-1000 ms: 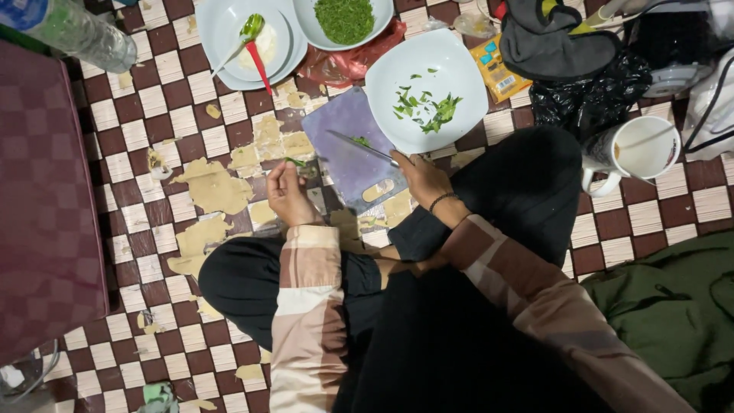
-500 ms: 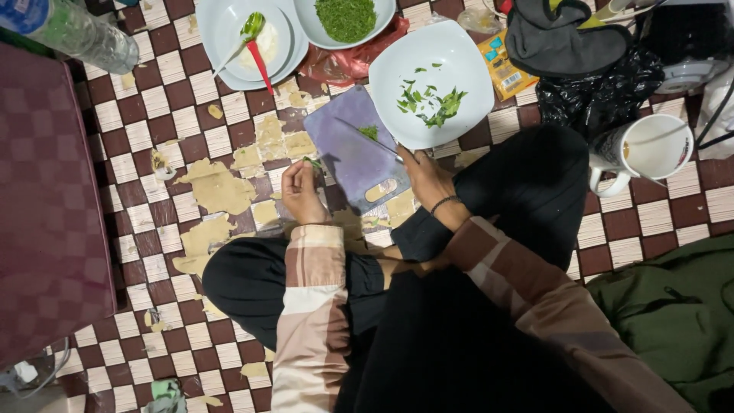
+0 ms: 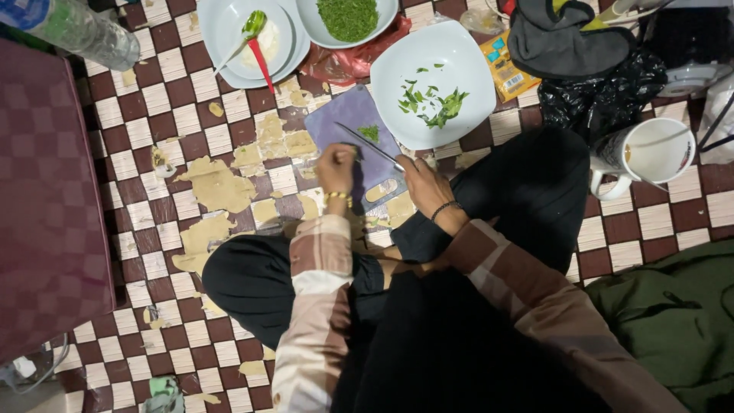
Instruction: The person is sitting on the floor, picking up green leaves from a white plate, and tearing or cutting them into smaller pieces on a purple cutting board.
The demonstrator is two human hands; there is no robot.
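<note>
Seated cross-legged on the checkered floor (image 3: 130, 164), cutting greens on a small purple cutting board (image 3: 348, 122) that lies just in front of the knees. Right hand (image 3: 424, 183) closed around the handle of a knife (image 3: 371, 147), grip clamped on it; left hand (image 3: 336, 168) curled shut at the near left edge of the board, fingers pinched on or over something too small to make out, so cannot tell what, if anything, sits in that grip. A small tuft of green herb (image 3: 369, 132) resting on the board just beyond the blade. Knife lying across the board on a slant: long axis running from the handle at lower right up to the tip at upper left, tip pointing away from the body and toward the stacked white plates (image 3: 229, 46) with the spoon (image 3: 248, 34). Judged best done with fingertips of the left hand tucked back from the edge, herb gathered into a tight bunch under the blade, tip kept low on the board and the heel rocked down, board held from sliding on the worn floor. White bowl (image 3: 436, 69) of torn leaves touching the board's far right corner, near enough for scraping cut pieces across; bowl of chopped greens (image 3: 348, 19) farther off.
</note>
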